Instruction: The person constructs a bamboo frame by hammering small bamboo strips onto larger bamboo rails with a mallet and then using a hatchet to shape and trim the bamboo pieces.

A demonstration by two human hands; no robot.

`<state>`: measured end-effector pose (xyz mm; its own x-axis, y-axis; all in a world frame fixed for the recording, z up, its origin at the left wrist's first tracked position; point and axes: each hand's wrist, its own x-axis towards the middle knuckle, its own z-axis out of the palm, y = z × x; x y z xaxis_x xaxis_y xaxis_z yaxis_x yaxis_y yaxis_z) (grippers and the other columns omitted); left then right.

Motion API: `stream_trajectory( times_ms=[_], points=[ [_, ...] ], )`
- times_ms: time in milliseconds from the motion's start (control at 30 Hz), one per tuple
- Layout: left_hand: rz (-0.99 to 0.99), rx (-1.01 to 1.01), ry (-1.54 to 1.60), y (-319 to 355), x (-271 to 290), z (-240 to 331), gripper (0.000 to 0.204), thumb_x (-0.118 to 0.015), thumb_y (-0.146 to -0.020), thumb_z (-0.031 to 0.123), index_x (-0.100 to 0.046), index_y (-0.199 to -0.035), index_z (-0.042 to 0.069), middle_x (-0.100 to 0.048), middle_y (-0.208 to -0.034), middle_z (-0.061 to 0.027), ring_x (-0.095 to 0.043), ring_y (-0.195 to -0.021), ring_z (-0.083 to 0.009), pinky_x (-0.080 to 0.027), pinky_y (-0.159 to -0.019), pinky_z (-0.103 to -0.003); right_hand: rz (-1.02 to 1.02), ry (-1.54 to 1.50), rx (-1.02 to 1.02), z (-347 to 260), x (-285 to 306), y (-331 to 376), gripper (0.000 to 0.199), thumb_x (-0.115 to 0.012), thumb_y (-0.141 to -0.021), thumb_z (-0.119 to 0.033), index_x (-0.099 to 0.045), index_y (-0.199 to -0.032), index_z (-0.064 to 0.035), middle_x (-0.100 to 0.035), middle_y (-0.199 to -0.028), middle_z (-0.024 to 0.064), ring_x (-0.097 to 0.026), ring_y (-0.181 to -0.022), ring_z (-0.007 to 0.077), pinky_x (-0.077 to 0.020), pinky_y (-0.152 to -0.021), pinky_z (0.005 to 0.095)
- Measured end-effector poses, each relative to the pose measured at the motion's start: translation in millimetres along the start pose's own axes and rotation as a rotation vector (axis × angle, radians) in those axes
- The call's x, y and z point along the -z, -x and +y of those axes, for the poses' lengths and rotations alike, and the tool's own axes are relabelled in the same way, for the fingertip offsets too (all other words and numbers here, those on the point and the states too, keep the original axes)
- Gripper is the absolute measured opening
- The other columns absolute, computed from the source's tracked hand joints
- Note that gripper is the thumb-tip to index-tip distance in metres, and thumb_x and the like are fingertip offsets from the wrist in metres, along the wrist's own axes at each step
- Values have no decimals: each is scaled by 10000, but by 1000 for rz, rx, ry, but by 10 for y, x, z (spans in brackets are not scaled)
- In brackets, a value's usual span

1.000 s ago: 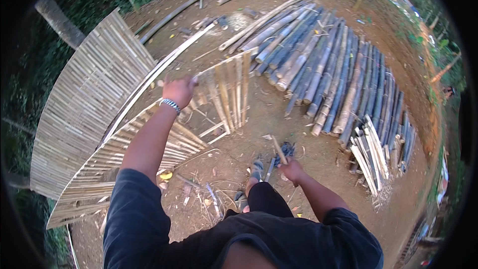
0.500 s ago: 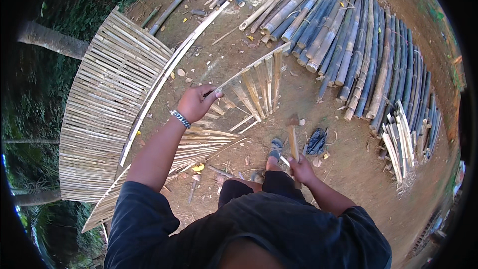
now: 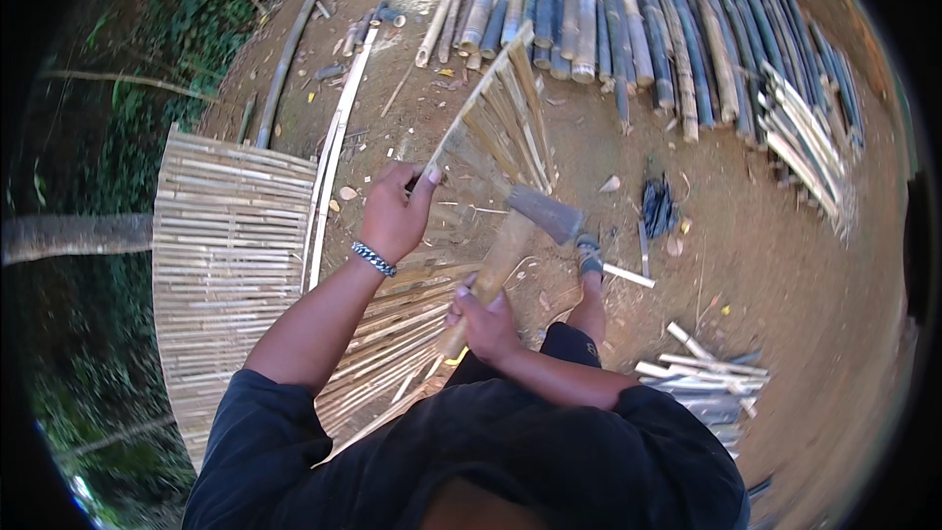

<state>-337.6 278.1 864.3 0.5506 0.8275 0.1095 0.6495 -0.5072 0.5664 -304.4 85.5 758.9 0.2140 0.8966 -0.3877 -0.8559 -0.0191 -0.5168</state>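
My left hand (image 3: 397,211) is closed on the top edge of a bamboo slat panel (image 3: 481,103), thumb on the near side. The panel's thin rail runs away from me toward the bamboo pile, with split slats hanging from it. My right hand (image 3: 486,324) is wrapped round the wooden handle of a hammer (image 3: 545,213), whose grey, blocky head is raised in front of the panel's lower part. The head and handle hide some slats behind them. More slats (image 3: 383,334) spread out below my left forearm.
A large finished slat panel (image 3: 231,236) lies at the left, beside long pale strips (image 3: 339,147). Bamboo poles (image 3: 628,20) are piled at the far right, with split pieces (image 3: 805,142) on them. A black plastic bag (image 3: 658,204) and cut offcuts (image 3: 706,373) lie on the dirt.
My right hand has brought the hammer left and up, close to the panel. My left hand keeps its hold on the panel's edge. The view has turned to the right.
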Motion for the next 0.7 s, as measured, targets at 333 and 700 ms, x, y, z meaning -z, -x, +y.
stream_trajectory(
  times_ms=[333, 700],
  points=[
    [58, -88, 46, 76, -127, -4, 327, -680, -966, 296, -723, -936, -27, -658, -850, -199, -650, -778, -347, -501, -734, -408, 94, -91, 70, 131, -656, 39, 255, -484, -1090, -330, -426, -1019, -92, -504, -736, 41, -550, -620, 156, -530, -602, 356],
    [54, -80, -79, 159, -199, 72, 386, -646, -995, 341, -728, -947, -33, -673, -813, -198, -654, -751, -292, -494, -720, -394, 73, -132, -2, 52, -637, -1, 268, -536, -1068, -293, -457, -985, -51, -532, -696, 51, -545, -516, 157, -501, -473, 343]
  ],
)
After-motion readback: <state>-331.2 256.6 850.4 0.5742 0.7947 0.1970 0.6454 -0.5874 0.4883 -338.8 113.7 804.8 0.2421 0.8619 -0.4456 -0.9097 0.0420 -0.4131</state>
